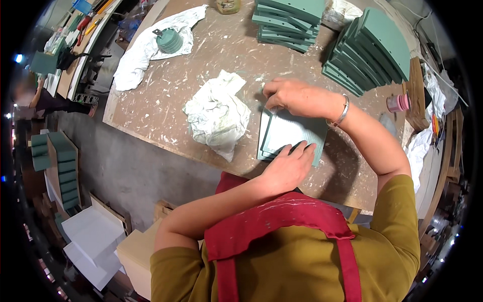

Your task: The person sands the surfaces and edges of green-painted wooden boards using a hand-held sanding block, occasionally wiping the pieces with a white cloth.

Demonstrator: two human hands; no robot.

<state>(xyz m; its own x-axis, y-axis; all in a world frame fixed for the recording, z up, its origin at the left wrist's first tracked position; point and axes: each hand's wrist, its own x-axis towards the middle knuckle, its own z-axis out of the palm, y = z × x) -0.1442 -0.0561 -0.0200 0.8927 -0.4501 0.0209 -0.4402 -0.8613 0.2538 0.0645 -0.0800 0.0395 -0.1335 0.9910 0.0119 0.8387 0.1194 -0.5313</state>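
Observation:
Pale green flat panels (294, 133), a few lying one on another and slightly askew, rest on the worktable in front of me. My left hand (291, 163) lies on their near edge, fingers stretched out and flat. Over the far left corner of the panels, my right hand (292, 98) has its fingers curled in and pressed together; whatever is between them is hidden. A silver bracelet (344, 110) circles that wrist. Just left of the panels sits a crumpled white cloth (217, 113), which neither hand touches.
Green boards stand in two stacks, one at the back (289, 22) and one at the back right (370, 50). A green round tin (168, 41) sits on a white cloth (136, 60). A jar (229, 6), pink container (397, 102) and the paint-flecked tabletop (161, 105) surround me. Another person (50, 98) is far left.

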